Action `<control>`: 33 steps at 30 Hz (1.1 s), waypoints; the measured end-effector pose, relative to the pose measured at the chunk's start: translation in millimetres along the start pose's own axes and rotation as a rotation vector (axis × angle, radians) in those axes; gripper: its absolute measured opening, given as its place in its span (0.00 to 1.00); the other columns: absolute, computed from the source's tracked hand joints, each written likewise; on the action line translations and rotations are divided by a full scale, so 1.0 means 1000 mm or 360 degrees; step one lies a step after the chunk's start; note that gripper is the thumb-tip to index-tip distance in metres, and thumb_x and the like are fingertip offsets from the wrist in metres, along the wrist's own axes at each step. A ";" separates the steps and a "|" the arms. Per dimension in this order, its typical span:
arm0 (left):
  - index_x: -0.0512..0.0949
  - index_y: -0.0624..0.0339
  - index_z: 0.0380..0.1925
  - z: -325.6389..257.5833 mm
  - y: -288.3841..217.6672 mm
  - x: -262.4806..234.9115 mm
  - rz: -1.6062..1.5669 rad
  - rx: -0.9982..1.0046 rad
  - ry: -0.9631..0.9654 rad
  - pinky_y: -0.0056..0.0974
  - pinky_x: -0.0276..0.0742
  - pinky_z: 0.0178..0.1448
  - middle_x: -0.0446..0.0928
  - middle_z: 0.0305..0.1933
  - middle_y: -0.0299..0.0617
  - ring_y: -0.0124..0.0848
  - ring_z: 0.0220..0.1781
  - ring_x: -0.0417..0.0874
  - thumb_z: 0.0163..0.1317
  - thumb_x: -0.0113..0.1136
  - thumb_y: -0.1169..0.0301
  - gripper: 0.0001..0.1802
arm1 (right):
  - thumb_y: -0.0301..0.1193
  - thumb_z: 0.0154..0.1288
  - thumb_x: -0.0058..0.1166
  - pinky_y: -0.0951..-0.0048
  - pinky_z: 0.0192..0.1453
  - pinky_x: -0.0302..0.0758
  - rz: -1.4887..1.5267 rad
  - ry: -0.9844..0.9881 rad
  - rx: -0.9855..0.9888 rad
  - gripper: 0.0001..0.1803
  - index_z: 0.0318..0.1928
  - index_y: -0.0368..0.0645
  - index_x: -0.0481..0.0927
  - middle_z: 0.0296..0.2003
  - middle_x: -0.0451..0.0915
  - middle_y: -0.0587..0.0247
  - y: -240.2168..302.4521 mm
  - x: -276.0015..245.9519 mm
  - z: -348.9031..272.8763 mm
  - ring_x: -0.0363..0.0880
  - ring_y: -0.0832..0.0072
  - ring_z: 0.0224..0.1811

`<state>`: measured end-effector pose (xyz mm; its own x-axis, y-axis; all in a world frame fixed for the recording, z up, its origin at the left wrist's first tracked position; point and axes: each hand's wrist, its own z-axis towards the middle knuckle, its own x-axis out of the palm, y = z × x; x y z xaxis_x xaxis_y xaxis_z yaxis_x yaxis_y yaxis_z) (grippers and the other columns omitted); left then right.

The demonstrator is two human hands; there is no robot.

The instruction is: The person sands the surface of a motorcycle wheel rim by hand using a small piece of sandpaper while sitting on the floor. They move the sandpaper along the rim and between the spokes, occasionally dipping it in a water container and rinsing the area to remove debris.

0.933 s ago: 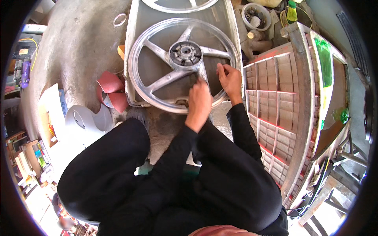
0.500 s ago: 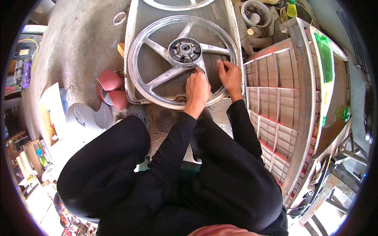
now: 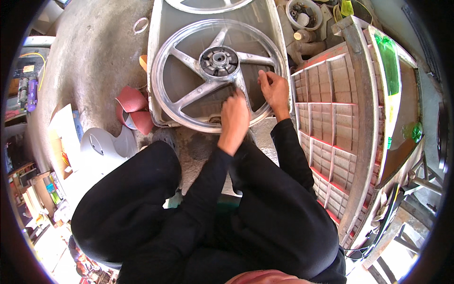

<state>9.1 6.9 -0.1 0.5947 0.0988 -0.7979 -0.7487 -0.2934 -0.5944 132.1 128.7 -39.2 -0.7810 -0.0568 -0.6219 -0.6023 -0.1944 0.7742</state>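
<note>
A grey metal spoked wheel (image 3: pixel 203 88) lies flat across a shallow white tray (image 3: pixel 150 90), its round hub (image 3: pixel 219 58) facing up. My left hand (image 3: pixel 234 118) is at the near spoke, fingers curled in. Motion smears its fingertips, and whatever they may hold does not show. Over the right part of the rim hovers my right hand (image 3: pixel 275 93), thumb and forefinger drawn close together. Anything pinched there is too small to name.
Part of a second wheel (image 3: pixel 208 9) shows at the tray's far end. Left of the tray lie reddish curled sheets (image 3: pixel 131 102) and a grey plastic panel (image 3: pixel 101 142). A wooden-framed grid panel (image 3: pixel 326 118) stands close on the right, below a white bucket of parts (image 3: pixel 309 23).
My left hand has slid down along the spoke toward me, away from the hub. The right hand stays nearly in place. The whole view has shifted slightly.
</note>
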 end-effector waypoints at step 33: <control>0.86 0.70 0.43 0.021 0.009 -0.006 -0.0217 -0.0060 -0.0147 0.64 0.84 0.52 0.85 0.36 0.68 0.67 0.41 0.88 0.61 0.60 0.80 0.12 | 0.44 0.77 0.62 0.52 0.33 0.75 -0.0026 -0.0001 -0.0019 0.22 0.30 0.40 0.88 0.24 0.84 0.49 -0.003 0.001 -0.001 0.84 0.49 0.25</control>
<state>-7.2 23.9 -2.5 0.6591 0.2264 -0.7171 -0.6505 -0.3068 -0.6948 132.9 128.1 -42.0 -0.7711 -0.0531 -0.6346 -0.6131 -0.2071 0.7623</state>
